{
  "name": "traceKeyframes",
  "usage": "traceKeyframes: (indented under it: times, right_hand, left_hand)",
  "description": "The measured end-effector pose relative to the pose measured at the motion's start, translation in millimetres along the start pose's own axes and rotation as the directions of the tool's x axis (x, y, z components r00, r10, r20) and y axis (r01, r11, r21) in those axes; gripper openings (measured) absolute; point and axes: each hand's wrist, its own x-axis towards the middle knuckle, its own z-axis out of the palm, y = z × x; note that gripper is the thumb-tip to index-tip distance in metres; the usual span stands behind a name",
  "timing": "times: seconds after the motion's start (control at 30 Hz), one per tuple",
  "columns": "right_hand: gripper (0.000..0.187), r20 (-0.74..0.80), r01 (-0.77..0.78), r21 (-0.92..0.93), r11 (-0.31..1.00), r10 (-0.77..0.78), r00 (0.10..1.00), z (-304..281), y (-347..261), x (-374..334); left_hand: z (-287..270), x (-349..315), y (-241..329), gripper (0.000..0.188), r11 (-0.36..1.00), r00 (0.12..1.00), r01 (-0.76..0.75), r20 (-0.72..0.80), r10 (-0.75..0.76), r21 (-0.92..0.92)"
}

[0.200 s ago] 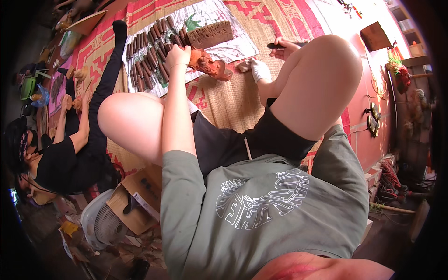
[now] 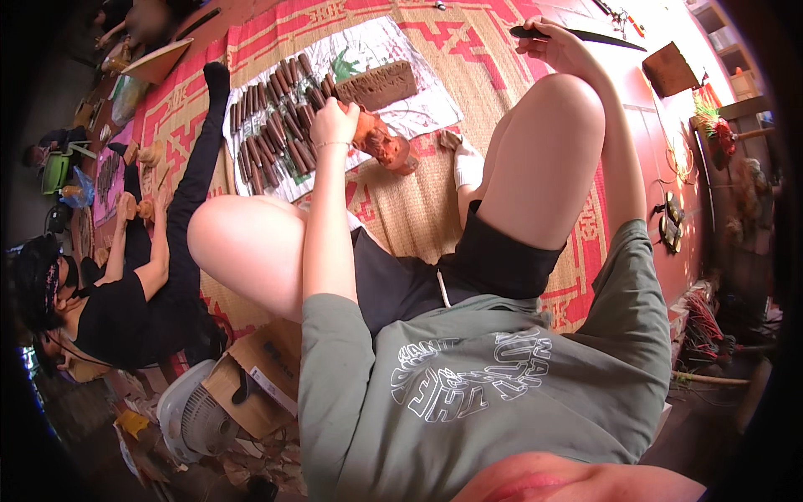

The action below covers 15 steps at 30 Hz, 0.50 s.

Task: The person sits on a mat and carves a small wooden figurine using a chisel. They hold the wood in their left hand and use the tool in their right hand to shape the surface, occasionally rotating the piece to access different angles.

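Note:
My left hand (image 2: 335,124) is closed on the upper end of a reddish-brown carved wooden figure (image 2: 386,151), which lies tilted at the edge of a white, stained sheet (image 2: 431,105). Several dark brown wooden tool handles (image 2: 299,156), probably of carving chisels, lie in rows on that sheet, left of the hand. Beyond the figure sits a brown block (image 2: 381,84) with a pitted face. Out past my right knee, my right hand (image 2: 559,48) grips a long, dark, tapering knife-like tool (image 2: 606,39), raised and pointing right; its exact kind is unclear.
A red-patterned straw mat (image 2: 427,197) lies beneath me. At left sits another person in black (image 2: 117,305), handling pale wooden pieces. Behind my left side stand a cardboard box (image 2: 255,397) and a fan (image 2: 196,418). A brown board (image 2: 672,69) and cables lie on the tiles at right.
My right hand has swung up and outward to the right with the dark tool, from beside my knee. The left hand and carved figure have shifted slightly right and nearer in the view.

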Motion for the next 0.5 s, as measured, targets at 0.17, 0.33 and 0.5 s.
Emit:
traceKeyframes:
  times: [0.17,0.33,0.5]
  right_hand:
    - [0.015,0.087,0.043,-0.523,0.851,0.003,0.996,70,-52,63]
    - [0.014,0.400,0.131,-0.698,0.704,0.233,0.886,147,-30,105]
    - [0.020,0.597,0.559,-0.782,0.274,0.076,0.799,178,40,123]
  left_hand:
    - [0,3,2,0.034,0.962,0.963,-0.261,0.082,0.255,0.077]
    - [-6,20,15,0.036,0.937,0.921,-0.350,0.185,0.344,0.000]
    - [7,32,-10,0.033,0.955,0.980,-0.143,0.098,0.174,-0.261]
